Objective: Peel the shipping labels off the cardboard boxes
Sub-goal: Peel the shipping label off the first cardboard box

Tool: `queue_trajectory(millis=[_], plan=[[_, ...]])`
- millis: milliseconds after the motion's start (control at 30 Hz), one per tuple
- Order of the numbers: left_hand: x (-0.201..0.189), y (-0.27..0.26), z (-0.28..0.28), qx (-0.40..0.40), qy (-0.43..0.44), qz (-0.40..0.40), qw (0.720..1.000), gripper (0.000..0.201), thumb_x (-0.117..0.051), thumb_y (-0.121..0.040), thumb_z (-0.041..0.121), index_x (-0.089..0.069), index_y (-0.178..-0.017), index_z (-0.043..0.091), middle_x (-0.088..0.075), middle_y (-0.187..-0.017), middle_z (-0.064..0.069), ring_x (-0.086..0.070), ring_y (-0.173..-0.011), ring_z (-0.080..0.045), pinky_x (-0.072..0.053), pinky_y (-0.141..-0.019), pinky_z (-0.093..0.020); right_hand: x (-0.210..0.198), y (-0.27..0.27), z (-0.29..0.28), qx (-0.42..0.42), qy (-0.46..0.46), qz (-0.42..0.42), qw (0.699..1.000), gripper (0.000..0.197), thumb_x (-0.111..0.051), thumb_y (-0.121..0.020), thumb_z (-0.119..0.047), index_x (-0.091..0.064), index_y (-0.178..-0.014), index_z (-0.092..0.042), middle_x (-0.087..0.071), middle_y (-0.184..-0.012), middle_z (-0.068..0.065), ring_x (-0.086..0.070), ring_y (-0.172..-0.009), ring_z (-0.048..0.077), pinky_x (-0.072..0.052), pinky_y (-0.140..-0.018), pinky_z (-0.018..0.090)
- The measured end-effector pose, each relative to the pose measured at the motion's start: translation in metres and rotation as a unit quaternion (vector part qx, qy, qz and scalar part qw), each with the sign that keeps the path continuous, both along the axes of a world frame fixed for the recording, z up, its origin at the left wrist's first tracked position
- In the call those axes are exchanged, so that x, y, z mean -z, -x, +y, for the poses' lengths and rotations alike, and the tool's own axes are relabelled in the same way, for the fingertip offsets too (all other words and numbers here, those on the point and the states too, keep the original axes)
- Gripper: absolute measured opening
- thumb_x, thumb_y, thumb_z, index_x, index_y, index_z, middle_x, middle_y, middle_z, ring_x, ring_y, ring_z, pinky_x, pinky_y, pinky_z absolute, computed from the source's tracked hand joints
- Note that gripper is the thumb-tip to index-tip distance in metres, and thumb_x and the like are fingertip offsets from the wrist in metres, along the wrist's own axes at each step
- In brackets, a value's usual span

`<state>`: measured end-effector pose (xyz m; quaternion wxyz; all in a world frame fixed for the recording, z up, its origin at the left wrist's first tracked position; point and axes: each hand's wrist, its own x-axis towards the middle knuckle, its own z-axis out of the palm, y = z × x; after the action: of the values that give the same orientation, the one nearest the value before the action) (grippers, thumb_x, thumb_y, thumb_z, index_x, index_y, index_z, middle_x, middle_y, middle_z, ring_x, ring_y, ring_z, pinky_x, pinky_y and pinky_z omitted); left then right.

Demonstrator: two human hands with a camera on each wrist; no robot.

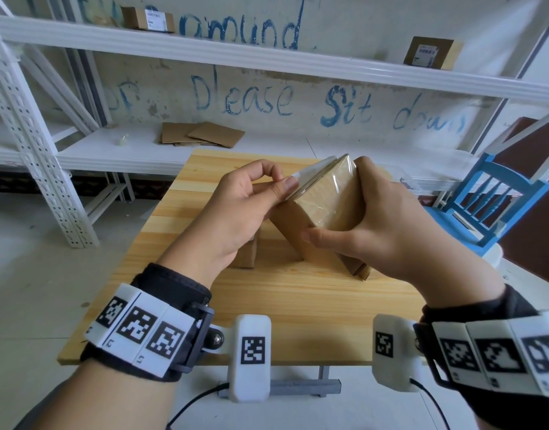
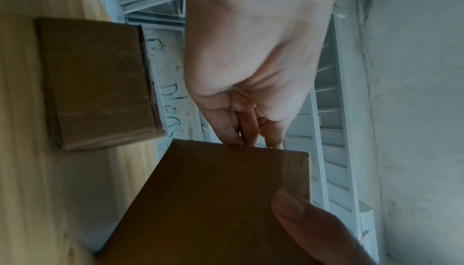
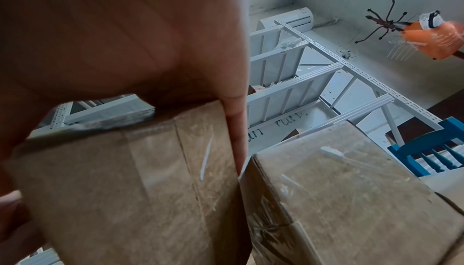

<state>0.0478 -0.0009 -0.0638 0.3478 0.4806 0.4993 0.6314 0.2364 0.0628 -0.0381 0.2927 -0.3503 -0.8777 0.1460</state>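
Observation:
A brown cardboard box point(image 1: 326, 209) is held tilted above the wooden table point(image 1: 285, 308). My right hand point(image 1: 335, 203) grips it from the right, thumb on the near face and fingers point(image 3: 236, 126) along its far side. My left hand point(image 1: 287, 181) pinches a pale label edge point(image 1: 310, 175) lifted off the box's upper left edge. The left wrist view shows my left hand point(image 2: 241, 136) at the top rim of the box point(image 2: 226, 199). A second box point(image 1: 246, 252) sits on the table below my left hand. The taped face of the held box point(image 3: 125, 180) fills the right wrist view.
Another taped box point(image 3: 339, 190) stands beside the held one. White metal shelving point(image 1: 267, 54) behind the table carries two labelled boxes point(image 1: 149, 18) point(image 1: 428, 52) and flattened cardboard point(image 1: 201, 135). A blue chair point(image 1: 490, 200) stands right of the table.

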Motion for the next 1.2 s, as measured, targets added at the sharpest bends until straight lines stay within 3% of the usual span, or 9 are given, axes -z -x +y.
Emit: queue_trajectory(millis=[133, 200, 300, 500, 733, 867, 1033, 1133, 1200], plan=[[-0.001, 0.0002, -0.0009, -0.007, 0.004, 0.026, 1.0, 0.021, -0.063, -0.099, 0.02, -0.053, -0.081, 0.021, -0.069, -0.073, 0.005, -0.059, -0.074, -0.012, -0.047, -0.084, -0.035, -0.0003, 0.001, -0.0011, 0.002, -0.004, -0.005, 1.0, 0.073, -0.084, -0.059, -0.062, -0.044, -0.096, -0.013, -0.055, -0.074, -0.001, -0.051, -0.064, 0.013, -0.04, -0.06, 0.029], [-0.0013, -0.0001, -0.0016, -0.009, 0.006, 0.028, 1.0, 0.022, -0.063, -0.099, 0.022, -0.054, -0.079, 0.021, -0.069, -0.076, 0.003, -0.06, -0.077, -0.014, -0.05, -0.095, -0.043, 0.0002, 0.0015, -0.0006, 0.003, -0.004, -0.003, 1.0, 0.073, -0.084, -0.059, -0.062, -0.043, -0.094, -0.013, -0.054, -0.072, -0.002, -0.05, -0.064, 0.013, -0.038, -0.057, 0.027], [-0.0022, -0.0009, -0.0028, -0.005, 0.009, 0.019, 1.0, 0.021, -0.065, -0.097, 0.024, -0.054, -0.079, 0.022, -0.069, -0.079, 0.001, -0.06, -0.081, -0.017, -0.043, -0.109, -0.052, 0.0007, 0.0013, 0.0004, 0.004, -0.005, 0.001, 1.0, 0.072, -0.084, -0.058, -0.063, -0.042, -0.092, -0.015, -0.052, -0.069, -0.003, -0.051, -0.068, 0.012, -0.037, -0.054, 0.024], [-0.004, -0.0026, -0.0045, -0.009, 0.013, 0.015, 1.0, 0.02, -0.065, -0.097, 0.022, -0.057, -0.079, 0.019, -0.069, -0.08, -0.001, -0.061, -0.08, -0.014, -0.048, -0.103, -0.046, 0.0007, 0.0, 0.0006, 0.001, -0.004, 0.001, 1.0, 0.073, -0.082, -0.058, -0.064, -0.046, -0.097, -0.014, -0.056, -0.075, -0.002, -0.053, -0.071, 0.011, -0.04, -0.06, 0.026], [-0.0049, -0.0016, -0.0052, 0.001, 0.014, 0.048, 0.999, 0.017, -0.061, -0.1, 0.023, -0.061, -0.089, 0.011, -0.065, -0.082, -0.004, -0.058, -0.083, -0.016, -0.044, -0.108, -0.051, -0.0002, -0.0009, -0.001, -0.002, -0.002, 0.0, 1.0, 0.072, -0.084, -0.059, -0.062, -0.044, -0.095, -0.014, -0.054, -0.072, -0.004, -0.052, -0.073, 0.007, -0.039, -0.056, 0.023], [-0.0059, 0.0029, -0.0068, 0.009, 0.018, 0.069, 0.997, 0.017, -0.059, -0.1, 0.022, -0.062, -0.088, 0.011, -0.066, -0.078, 0.001, -0.059, -0.081, -0.014, -0.048, -0.096, -0.04, 0.0006, 0.0005, -0.0026, -0.01, -0.011, 0.001, 1.0, 0.07, -0.087, -0.061, -0.058, -0.042, -0.092, -0.014, -0.053, -0.07, -0.005, -0.051, -0.07, 0.006, -0.039, -0.055, 0.021], [-0.0032, -0.0006, -0.0064, 0.001, 0.03, 0.031, 0.999, 0.019, -0.064, -0.098, 0.026, -0.055, -0.084, 0.016, -0.065, -0.089, -0.009, -0.058, -0.086, -0.02, -0.045, -0.105, -0.049, 0.0001, 0.0007, -0.0011, -0.002, -0.009, 0.0, 1.0, 0.072, -0.084, -0.059, -0.061, -0.041, -0.092, -0.014, -0.052, -0.07, -0.004, -0.051, -0.071, 0.008, -0.038, -0.055, 0.022], [-0.0038, -0.0014, -0.0061, 0.008, 0.029, 0.022, 0.999, 0.021, -0.063, -0.098, 0.025, -0.053, -0.082, 0.017, -0.063, -0.088, -0.009, -0.058, -0.084, -0.018, -0.049, -0.097, -0.038, -0.0003, 0.0003, 0.0001, 0.002, -0.003, 0.0, 1.0, 0.072, -0.084, -0.058, -0.062, -0.04, -0.09, -0.016, -0.051, -0.069, -0.004, -0.048, -0.065, 0.006, -0.038, -0.054, 0.022], [-0.0046, -0.0011, -0.0067, 0.014, 0.028, 0.024, 0.999, 0.019, -0.062, -0.098, 0.026, -0.055, -0.084, 0.015, -0.063, -0.088, -0.008, -0.056, -0.084, -0.019, -0.047, -0.096, -0.037, 0.0, 0.0009, 0.0006, 0.002, -0.006, -0.002, 1.0, 0.072, -0.083, -0.058, -0.063, -0.04, -0.09, -0.015, -0.05, -0.068, -0.005, -0.047, -0.063, 0.005, -0.038, -0.054, 0.022]])
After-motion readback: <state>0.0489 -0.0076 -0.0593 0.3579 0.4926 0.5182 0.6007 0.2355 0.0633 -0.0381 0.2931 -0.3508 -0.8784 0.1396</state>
